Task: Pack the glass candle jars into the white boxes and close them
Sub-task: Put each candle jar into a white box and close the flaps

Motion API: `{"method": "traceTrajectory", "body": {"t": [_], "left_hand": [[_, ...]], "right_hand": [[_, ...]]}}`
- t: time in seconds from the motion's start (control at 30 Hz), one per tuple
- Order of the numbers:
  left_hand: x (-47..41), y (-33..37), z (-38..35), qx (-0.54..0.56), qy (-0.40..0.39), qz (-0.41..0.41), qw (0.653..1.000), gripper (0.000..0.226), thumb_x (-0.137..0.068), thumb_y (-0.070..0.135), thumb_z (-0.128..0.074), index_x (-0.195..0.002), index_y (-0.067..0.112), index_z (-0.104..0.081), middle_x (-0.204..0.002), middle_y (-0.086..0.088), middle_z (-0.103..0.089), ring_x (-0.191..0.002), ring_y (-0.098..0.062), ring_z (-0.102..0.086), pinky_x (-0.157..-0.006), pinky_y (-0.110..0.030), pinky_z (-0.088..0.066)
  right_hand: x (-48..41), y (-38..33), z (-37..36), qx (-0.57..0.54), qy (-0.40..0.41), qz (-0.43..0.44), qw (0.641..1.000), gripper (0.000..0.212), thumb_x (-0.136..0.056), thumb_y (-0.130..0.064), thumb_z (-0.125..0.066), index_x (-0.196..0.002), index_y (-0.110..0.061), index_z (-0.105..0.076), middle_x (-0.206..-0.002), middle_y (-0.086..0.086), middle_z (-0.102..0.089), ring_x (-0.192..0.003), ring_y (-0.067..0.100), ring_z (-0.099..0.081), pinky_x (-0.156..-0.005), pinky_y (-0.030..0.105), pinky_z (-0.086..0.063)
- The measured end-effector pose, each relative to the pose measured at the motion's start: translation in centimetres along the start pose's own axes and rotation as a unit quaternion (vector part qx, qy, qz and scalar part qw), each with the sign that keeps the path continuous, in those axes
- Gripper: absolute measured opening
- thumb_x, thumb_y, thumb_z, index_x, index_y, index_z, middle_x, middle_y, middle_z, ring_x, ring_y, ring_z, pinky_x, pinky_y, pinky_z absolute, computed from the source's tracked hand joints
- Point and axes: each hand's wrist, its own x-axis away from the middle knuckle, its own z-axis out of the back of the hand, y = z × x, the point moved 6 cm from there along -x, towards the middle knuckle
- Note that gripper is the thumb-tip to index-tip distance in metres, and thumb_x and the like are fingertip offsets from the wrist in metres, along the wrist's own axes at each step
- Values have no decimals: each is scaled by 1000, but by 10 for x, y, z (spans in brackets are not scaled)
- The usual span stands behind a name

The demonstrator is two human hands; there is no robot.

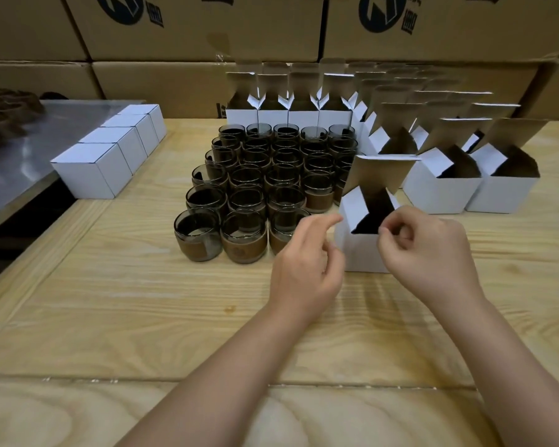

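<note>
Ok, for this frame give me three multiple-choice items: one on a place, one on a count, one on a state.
1. Where do the closed white boxes lie relative to the glass jars?
A. left of them
B. right of them
C. stacked on them

2. How many closed boxes stand in that row?
A. two
B. four
C. seven

3. The box between the left hand and right hand is:
A. taped shut
B. open, lid flap raised
C. lying on its side

Answers: 1 A, the row lies left of the jars; 2 B, four tops show; 3 B, its dark inside shows below the flap.
</note>
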Motion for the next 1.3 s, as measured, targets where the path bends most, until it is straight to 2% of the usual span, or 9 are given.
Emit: {"method": "traceTrajectory", "body": {"t": [0.13,0.23,0.47,0.6,0.73,0.83,0.97,1.07,1.3], "left_hand": [[0,10,-9,-29,-36,-48,998,40,-91,19,-45,-131,20,-48,-135,-14,-48,-119,-25,-52,-86,-40,-53],[3,11,-23,-47,-110,-62,991,44,-94,22,-51,-138,25,-48,-153,-20,-24,-138,-32,-34,-108,-40,-38],[5,-2,-33,-42,-203,8,978,56,-96,36,-51,-146,44,-27,-161,-6,14,-144,-28,-24,-105,-35,-38],[6,-5,-36,-24,-238,34,971,67,-97,41,-47,-147,52,-5,-163,-2,2,-144,-18,-26,-106,-35,-37],[6,-9,-35,34,-229,95,968,67,-95,42,-48,-139,54,0,-155,2,-31,-136,-17,-39,-106,-33,-39],[6,-15,-33,54,-212,134,967,51,-95,41,-47,-128,54,-10,-136,4,-52,-110,-8,-59,-97,-37,-48],[4,-19,-32,59,-194,143,969,45,-94,41,-47,-129,40,-18,-90,31,-55,-71,0,-57,-72,-28,-47],[4,-19,-33,65,-206,149,965,42,-95,38,-49,-127,33,-22,-100,44,-46,-87,-5,-61,-81,-33,-51],[3,-22,-34,45,-199,144,968,43,-95,19,-55,-129,21,-28,-137,7,-55,-105,-7,-61,-93,-31,-50]], "right_hand": [[3,9,14,-53,137,19,989,13,-85,-17,-66,-95,-9,-62,-75,-5,-46,-66,14,-42,-59,21,-32],[-4,34,-3,-166,69,-70,981,35,-86,-28,-68,-114,-19,-50,-114,-5,-45,-100,12,-50,-78,17,-39],[-6,42,-29,-339,-4,-132,932,46,-80,-50,-59,-118,-32,-40,-131,-10,-51,-113,-2,-52,-82,14,-43],[-7,43,-30,-323,19,-108,940,19,-99,-32,-44,-117,-26,-44,-113,-18,-57,-102,-15,-53,-81,8,-43],[-9,57,-21,-311,61,-150,937,25,-90,-24,-33,-107,-35,-48,-86,-34,-57,-69,-12,-52,-71,34,-48],[-11,68,-19,-347,53,-183,918,40,-78,-15,-35,-96,-41,-59,-74,-22,-58,-67,4,-52,-70,43,-50],[-15,67,-20,-335,6,-163,928,58,-79,-4,-38,-102,-50,-66,-111,-10,-63,-96,4,-60,-74,20,-50],[-15,67,-27,-284,-42,-151,946,63,-88,-4,-35,-123,-52,-55,-131,-10,-57,-119,6,-53,-94,32,-49],[-18,68,-29,-210,-98,-146,962,59,-90,-7,-32,-135,-40,-50,-139,-10,-50,-129,9,-44,-109,39,-39]]}}
